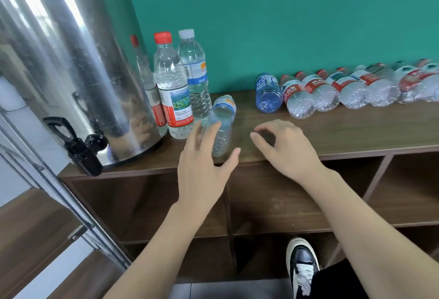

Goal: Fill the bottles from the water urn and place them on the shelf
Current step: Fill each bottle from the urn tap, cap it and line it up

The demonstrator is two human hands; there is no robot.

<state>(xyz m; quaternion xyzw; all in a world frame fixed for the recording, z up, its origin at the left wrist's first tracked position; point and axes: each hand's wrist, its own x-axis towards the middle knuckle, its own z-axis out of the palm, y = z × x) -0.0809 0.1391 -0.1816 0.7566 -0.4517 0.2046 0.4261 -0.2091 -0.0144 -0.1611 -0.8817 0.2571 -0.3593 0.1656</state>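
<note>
— Neither hand has hold of anything, as far as I can see. Left hand (204, 163) is spread wide, fingers straight and thumb swung out toward three o'clock, making an open fork around the near end of the lying bottle (222, 125). Whether the fingertips touch the plastic, I cannot tell.

— And the right hand (282, 146)?

— Loosely curled, forefinger and thumb hooked toward each other with nothing between them, hovering over the shelf top (332, 130) just beside the bottle, at its three o'clock.

— How does the bottle lie?

— On its side, clear and apparently empty. Long axis runs from about seven o'clock near the shelf's front edge up to one o'clock toward the green wall. Which end carries the neck is hidden under the left hand.

— So which hand takes it?

— Left, I'd judge — it is already over the body and comes in almost along the axis. Wrapping across the body would take a turn of the wrist, or it could close on the near end as it stands.

— What stands around it?

— At its ten o'clock, close by, the red-capped bottle (172, 89) and the white-capped bottle (193, 75), both upright and looking full, against the water urn (78, 66). The urn's black tap (80, 149) sticks out over the front edge at the bottle's nine o'clock, well apart.

— And the rest?

— At two o'clock, along the wall, a row of lying bottles (332, 89) starting with a blue one (267, 93) — empties by the look of them.
</note>
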